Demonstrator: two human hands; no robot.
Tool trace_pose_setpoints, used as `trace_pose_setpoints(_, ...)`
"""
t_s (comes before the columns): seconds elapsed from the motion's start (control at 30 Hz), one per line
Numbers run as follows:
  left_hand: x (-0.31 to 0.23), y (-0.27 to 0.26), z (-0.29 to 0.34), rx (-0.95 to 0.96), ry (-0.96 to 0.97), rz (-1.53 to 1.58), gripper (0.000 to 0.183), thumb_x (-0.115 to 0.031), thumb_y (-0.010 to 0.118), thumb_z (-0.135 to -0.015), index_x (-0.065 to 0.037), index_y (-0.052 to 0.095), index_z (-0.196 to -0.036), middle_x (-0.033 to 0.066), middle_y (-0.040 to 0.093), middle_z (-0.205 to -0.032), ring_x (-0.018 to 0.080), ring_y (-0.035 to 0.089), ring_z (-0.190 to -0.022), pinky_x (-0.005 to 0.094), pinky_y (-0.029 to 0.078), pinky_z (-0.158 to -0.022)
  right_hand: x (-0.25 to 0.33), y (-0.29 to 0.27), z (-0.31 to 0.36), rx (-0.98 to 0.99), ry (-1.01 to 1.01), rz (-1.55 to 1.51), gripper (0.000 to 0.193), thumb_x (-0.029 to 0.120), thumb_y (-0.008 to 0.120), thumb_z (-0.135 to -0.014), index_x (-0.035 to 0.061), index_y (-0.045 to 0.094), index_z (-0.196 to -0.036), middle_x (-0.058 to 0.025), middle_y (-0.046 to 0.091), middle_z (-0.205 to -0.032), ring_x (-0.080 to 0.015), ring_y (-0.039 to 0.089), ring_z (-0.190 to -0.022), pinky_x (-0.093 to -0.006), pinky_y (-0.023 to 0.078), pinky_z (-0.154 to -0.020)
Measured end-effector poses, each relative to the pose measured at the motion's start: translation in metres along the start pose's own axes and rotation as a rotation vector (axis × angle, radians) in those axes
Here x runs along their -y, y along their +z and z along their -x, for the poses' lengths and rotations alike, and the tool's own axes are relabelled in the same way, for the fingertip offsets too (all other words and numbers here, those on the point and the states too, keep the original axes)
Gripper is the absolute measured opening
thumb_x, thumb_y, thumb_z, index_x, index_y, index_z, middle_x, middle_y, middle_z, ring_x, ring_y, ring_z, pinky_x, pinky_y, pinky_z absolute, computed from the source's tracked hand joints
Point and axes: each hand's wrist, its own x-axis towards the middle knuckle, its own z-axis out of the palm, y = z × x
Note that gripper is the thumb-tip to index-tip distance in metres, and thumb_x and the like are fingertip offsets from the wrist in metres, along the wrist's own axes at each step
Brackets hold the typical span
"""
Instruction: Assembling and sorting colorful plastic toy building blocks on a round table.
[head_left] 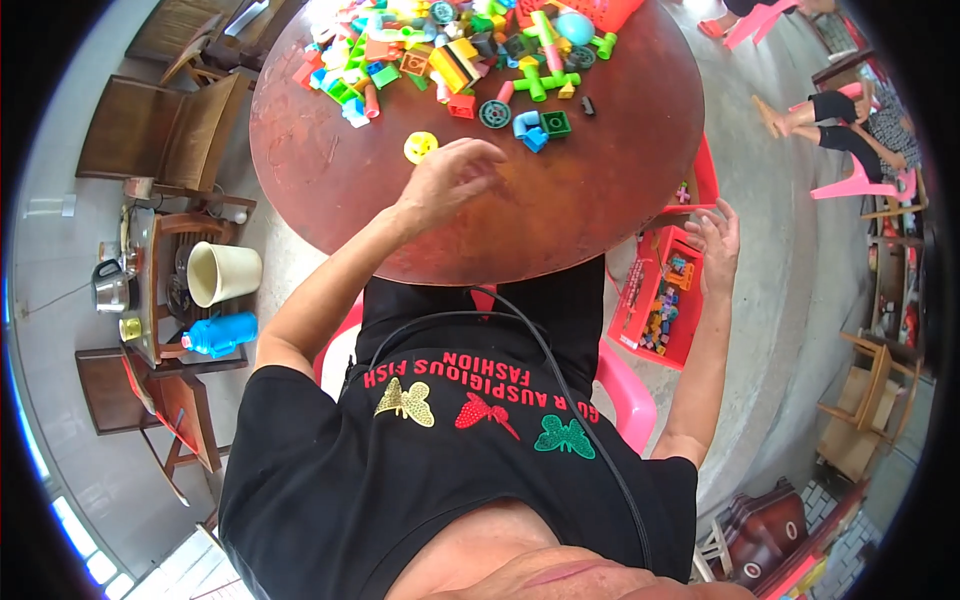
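Note:
My left hand (455,182) hovers above the near part of the round brown table (340,200), fingers loosely apart, with nothing visible in it. Just beyond its wrist lies a round yellow toy piece (420,148). A heap of colourful toy building blocks (455,65) covers the table's far side. A green block (555,124), a blue piece (532,130) and a dark green wheel (494,114) lie at the heap's near edge. Off the table's right side, my right hand (714,240) is open with spread fingers, beside a red box (626,320) holding small toy pieces.
A red basket (600,12) stands at the table's far edge. Another red container (706,175) is beneath its right side. At left are a cream bucket (225,274), a blue flask (225,333) and wooden chairs. Another person (845,110) sits at the far right.

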Motion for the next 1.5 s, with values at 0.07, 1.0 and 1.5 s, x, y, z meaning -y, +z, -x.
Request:
trace_pose_setpoints(0.07, 0.018, -0.015, 0.013, -0.044, -0.043, -0.004, 0.027, -0.004, 0.065, -0.082, -0.006, 0.063, -0.108, 0.0062, 0.066, -0.096, 0.0168, 0.066, -0.085, 0.0312, 0.053, -0.078, 0.019, 0.023, -0.012, 0.035, -0.021, 0.027, 0.053, 0.014, 0.059, -0.093, 0.0004, 0.035, -0.139, -0.0139, 0.056, -0.116, -0.0168, 0.064, -0.092, -0.0266, 0.056, -0.073)
trace_pose_setpoints(1.0, 0.076, -0.027, 0.026, -0.295, 0.101, 0.014, 0.02, 0.001, 0.063, -0.077, -0.007, 0.058, -0.095, 0.0101, 0.063, -0.088, 0.0294, 0.064, -0.084, 0.0372, 0.052, -0.075, 0.151, 0.255, -0.215, 0.312, -0.852, 1.103, 0.055, 0.03, 0.069, -0.076, 0.0097, 0.055, -0.126, -0.0193, 0.061, -0.113, -0.0374, 0.059, -0.105, -0.0447, 0.047, -0.092)
trace_pose_setpoints(1.5, 0.075, -0.035, 0.026, -0.277, 0.048, 0.057, 0.02, 0.002, 0.063, -0.078, -0.006, 0.059, -0.095, 0.0114, 0.062, -0.088, 0.0315, 0.062, -0.086, 0.0378, 0.05, -0.076, 0.278, 0.363, -0.235, 0.168, -1.09, 0.982, 0.044, 0.018, 0.063, -0.076, 0.0007, 0.059, -0.116, -0.0244, 0.063, -0.112, -0.0351, 0.062, -0.103, -0.0416, 0.049, -0.088)
